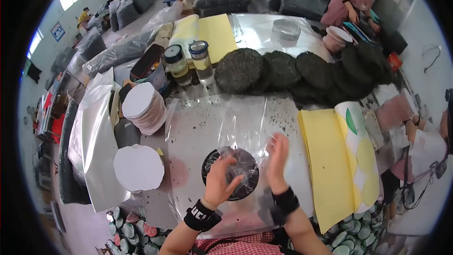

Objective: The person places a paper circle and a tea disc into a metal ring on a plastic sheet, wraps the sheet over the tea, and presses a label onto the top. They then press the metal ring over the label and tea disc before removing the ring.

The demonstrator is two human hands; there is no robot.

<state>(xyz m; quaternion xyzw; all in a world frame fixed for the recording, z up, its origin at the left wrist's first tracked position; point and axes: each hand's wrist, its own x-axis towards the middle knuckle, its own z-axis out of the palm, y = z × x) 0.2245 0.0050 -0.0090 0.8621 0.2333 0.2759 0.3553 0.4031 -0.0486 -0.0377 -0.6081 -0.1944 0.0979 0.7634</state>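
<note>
The place is a packing workshop: a long steel worktable (pixel 193 130) carries a row of dark pressed cakes (pixel 283 68), stacks of round white papers (pixel 144 106) and yellow sheets (pixel 325 156); filled sacks (pixel 118 52) line the floor.

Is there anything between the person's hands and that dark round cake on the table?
Yes: a clear plastic film is crumpled over the dark round cake. The left hand seems to grip it through that film; the right hand, blurred, lies open on the film beside the cake.
</note>
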